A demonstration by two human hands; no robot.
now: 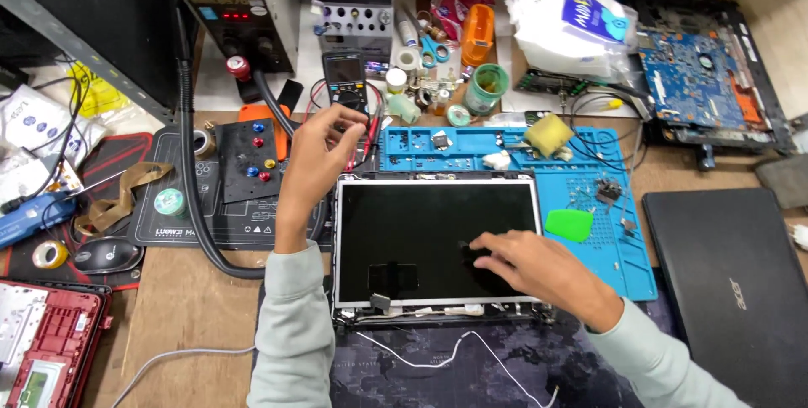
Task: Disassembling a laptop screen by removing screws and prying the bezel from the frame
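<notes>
A bare laptop screen panel lies flat on the bench in front of me, dark glass up, in a thin metal frame. My right hand rests on its lower right part, fingers spread and fingertips touching the glass. My left hand is raised just beyond the panel's upper left corner, fingers pinched near red and black meter leads; whether it grips them is unclear. A multimeter stands right behind that hand. White wires trail from the panel's lower edge.
A blue silicone work mat lies under and right of the panel, with a green pry pick and a yellow sponge. A closed black laptop sits at right, a motherboard behind it. At left are a black hose, mouse, tape rolls.
</notes>
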